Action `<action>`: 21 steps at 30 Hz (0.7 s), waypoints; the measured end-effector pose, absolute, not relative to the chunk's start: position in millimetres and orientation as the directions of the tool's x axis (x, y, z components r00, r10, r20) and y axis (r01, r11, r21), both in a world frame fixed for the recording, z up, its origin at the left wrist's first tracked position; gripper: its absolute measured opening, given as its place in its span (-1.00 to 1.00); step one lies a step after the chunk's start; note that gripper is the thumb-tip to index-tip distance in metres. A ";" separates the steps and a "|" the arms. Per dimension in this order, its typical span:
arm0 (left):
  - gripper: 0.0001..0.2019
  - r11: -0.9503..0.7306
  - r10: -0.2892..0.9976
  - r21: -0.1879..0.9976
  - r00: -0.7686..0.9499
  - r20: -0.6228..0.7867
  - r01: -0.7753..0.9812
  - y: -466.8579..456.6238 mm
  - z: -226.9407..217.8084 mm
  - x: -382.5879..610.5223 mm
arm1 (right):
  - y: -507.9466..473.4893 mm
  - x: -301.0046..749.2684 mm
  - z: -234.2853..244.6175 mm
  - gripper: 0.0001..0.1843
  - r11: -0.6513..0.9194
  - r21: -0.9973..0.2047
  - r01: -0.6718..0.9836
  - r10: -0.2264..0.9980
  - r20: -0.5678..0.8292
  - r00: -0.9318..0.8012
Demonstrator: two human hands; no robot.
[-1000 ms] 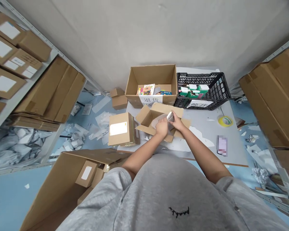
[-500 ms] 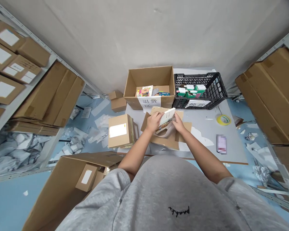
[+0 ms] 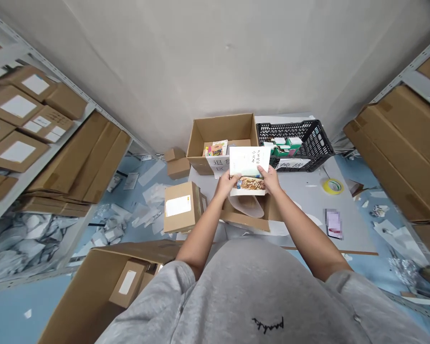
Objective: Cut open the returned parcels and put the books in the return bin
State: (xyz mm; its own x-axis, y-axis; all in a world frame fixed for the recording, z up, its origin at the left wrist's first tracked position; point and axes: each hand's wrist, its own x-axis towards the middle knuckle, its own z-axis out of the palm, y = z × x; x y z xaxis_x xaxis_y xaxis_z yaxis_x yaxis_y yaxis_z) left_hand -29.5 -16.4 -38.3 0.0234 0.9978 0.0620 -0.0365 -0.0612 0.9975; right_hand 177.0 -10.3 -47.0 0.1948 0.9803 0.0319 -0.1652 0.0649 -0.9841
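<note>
Two bare hands hold a paperback book up at the centre of the frame, above the bench. The left hand grips the book's lower left edge and the right hand its lower right edge. Both grips are narrow and closed on the book, with the thumbs resting on the cover. The cover faces the camera and is pale, with a vertical Chinese title and a colourful illustrated band along the bottom.

Directly below the hands sits an opened cardboard carton, holding a curved, pale wrapper. Just left of it is a closed carton with a white label. Beyond the book, an open cardboard box holds more books, and a white paper sign with Chinese characters hangs on its front, partly hidden by the book. To the right of that box, a black plastic crate holds green-and-white packs. A roll of yellow tape lies on the right of the bench.

Metal shelves stacked with cartons fill the upper left, a large open carton stands at lower left, and paper scraps litter the blue floor.
</note>
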 end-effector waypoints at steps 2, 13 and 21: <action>-0.50 -0.016 0.999 1.000 0.038 0.016 -0.010 -26.1 -54.9 -27.5 | -9.6 181.2 -46.9 -0.34 0.044 -0.983 -0.181 0.981 0.008 0.194; -0.45 -0.044 0.998 0.977 -0.052 0.033 -0.208 -21.5 -58.4 -31.4 | -28.6 207.3 -61.5 -0.14 -0.143 -0.988 -0.059 0.990 -0.142 -0.023; -0.51 -0.071 0.995 0.997 -0.077 0.068 -0.043 -24.6 -45.5 -28.3 | -28.7 181.3 -44.2 -0.26 0.091 -0.995 0.046 0.994 0.093 0.058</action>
